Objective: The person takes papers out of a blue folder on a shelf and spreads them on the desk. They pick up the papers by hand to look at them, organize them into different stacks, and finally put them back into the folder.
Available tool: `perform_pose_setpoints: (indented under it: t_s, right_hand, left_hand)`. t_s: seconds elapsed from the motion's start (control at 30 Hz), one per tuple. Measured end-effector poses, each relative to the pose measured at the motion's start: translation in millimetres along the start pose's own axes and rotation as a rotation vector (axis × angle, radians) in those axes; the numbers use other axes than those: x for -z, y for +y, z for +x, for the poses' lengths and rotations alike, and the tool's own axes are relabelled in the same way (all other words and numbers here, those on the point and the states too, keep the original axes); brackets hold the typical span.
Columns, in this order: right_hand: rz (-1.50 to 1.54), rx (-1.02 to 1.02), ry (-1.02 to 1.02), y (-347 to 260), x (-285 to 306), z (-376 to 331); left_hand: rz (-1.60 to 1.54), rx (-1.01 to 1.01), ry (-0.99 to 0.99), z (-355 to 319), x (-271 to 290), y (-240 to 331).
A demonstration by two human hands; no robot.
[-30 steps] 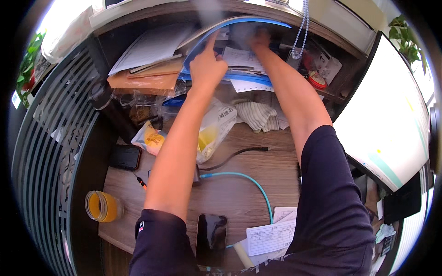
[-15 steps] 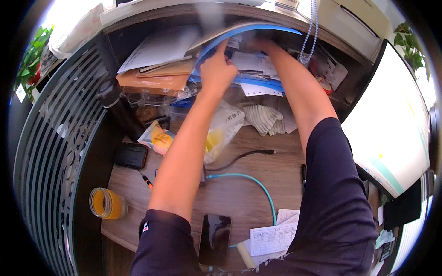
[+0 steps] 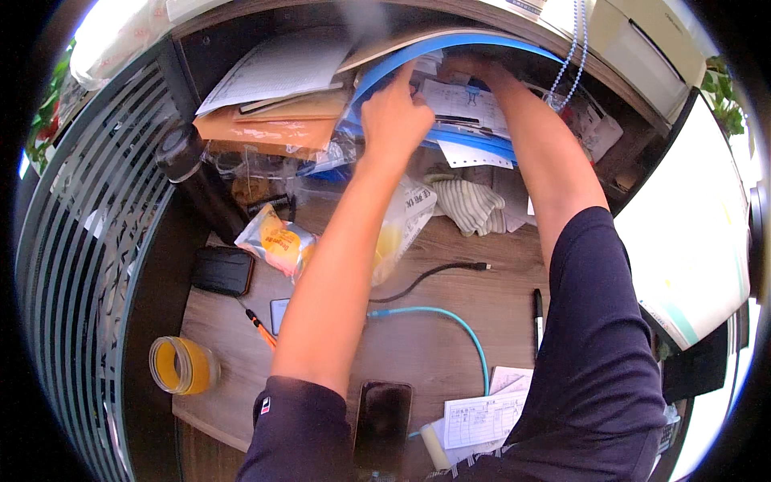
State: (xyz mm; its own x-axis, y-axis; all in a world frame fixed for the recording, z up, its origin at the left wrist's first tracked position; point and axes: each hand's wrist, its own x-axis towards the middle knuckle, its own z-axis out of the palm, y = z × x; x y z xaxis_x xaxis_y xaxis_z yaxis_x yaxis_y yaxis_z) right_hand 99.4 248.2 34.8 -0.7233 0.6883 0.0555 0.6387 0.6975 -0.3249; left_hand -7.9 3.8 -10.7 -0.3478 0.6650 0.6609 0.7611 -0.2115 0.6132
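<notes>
The left hand [image 3: 395, 112] is up under the raised cover of the blue folder [image 3: 462, 40], its index finger stretched upward and the other fingers loosely curled. It seems to prop the cover from inside; whether it also pinches the edge, I cannot tell. The right hand [image 3: 482, 71] reaches in beneath the same cover, further right, dim and blurred in the shadow, so its spread and anything in its grasp cannot be told.

The folder lies on the shelf just ahead of both hands, spanning the gap between them. Its long axis runs roughly left to right, the lower part dipping a little toward the right. The cover bows up like an arch, with its mouth facing back toward the person. Between the hands lie loose papers [image 3: 450, 96] with a blue clip [image 3: 472, 95] on them.

The step in hand looks like holding the folder apart while reaching inside. The next move, I judge, calls for a steady left hand, so the springy cover does not drop onto the right.

Brown envelopes [image 3: 277, 130] lie left of the left hand, a striped cloth [image 3: 470, 206] sits nearer the person between the forearms, and a bead chain [image 3: 584, 48] hangs right of the right hand.
</notes>
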Motion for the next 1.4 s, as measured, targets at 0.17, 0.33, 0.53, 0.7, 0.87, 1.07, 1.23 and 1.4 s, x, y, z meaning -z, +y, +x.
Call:
perform_pose_setpoints:
  t_s: [0.17, 0.33, 0.53, 0.7, 0.87, 1.07, 1.23, 1.4]
  right_hand:
    - [1.003, -0.346, 0.638, -11.3, 13.8, -43.0]
    - [1.651, -0.384, 0.907, -66.7, 14.1, -123.6]
    - [1.428, -0.136, 0.596, -158.4, -36.1, -309.6]
    - [1.256, -0.195, 0.145, -116.0, -93.8, -407.0]
    - [0.635, -0.160, -0.255, -75.2, -154.1, -420.7]
    - [0.473, 0.008, 0.014, -85.1, -145.6, -433.2]
    - [0.526, -0.105, 0.226, -87.5, -115.1, -486.6]
    - [0.630, -0.349, 0.190, -88.4, -113.6, -539.0]
  left_hand:
    - [-0.060, 0.034, -0.023, -0.1, -4.7, 4.4]
    - [-0.102, 0.009, 0.008, 0.9, -5.0, -0.8]
    - [-0.170, -0.197, -0.328, -12.6, 19.0, -20.0]
    - [-0.027, -0.353, -0.334, -124.0, 117.5, 41.1]
    - [0.022, -0.082, -0.656, -278.3, 157.7, 100.4]
    - [0.069, -0.090, -0.667, -395.5, 146.1, 142.9]
    - [0.180, -0.113, -0.706, -422.8, 135.7, 144.9]
    - [0.041, -0.095, -0.694, -428.4, 128.9, 132.9]
